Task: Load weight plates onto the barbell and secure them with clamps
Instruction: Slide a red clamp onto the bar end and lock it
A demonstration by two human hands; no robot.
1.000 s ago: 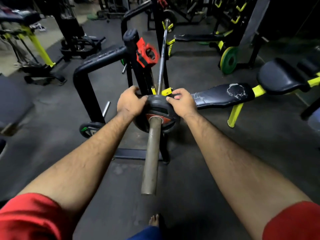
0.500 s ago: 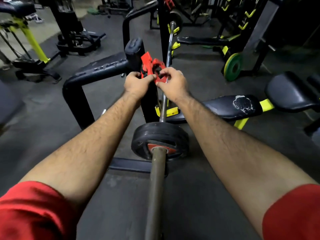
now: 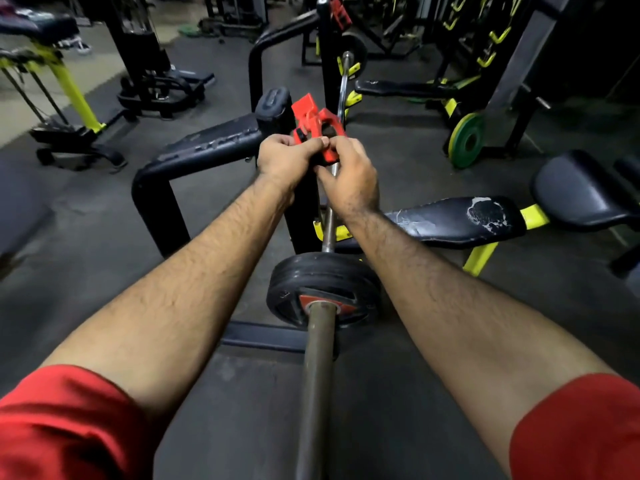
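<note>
A steel barbell runs from the bottom of the view away from me, resting on a black rack. A black weight plate with a red hub sits on its near sleeve. Above and beyond the plate I hold a red clamp near the top of the rack post. My left hand grips its left side and my right hand pinches its right side. The clamp's lever sticks up to the left. A second red clamp sits on the far rack post.
A black rack frame bends off to the left. A worn black bench with yellow legs stands on the right. A green and yellow plate leans at a rack further right. Other gym machines fill the back.
Both hands left the black plate on the sleeve, rose to the red clamp at the rack post and took hold of it. The clamp now looks lifted slightly toward me.
</note>
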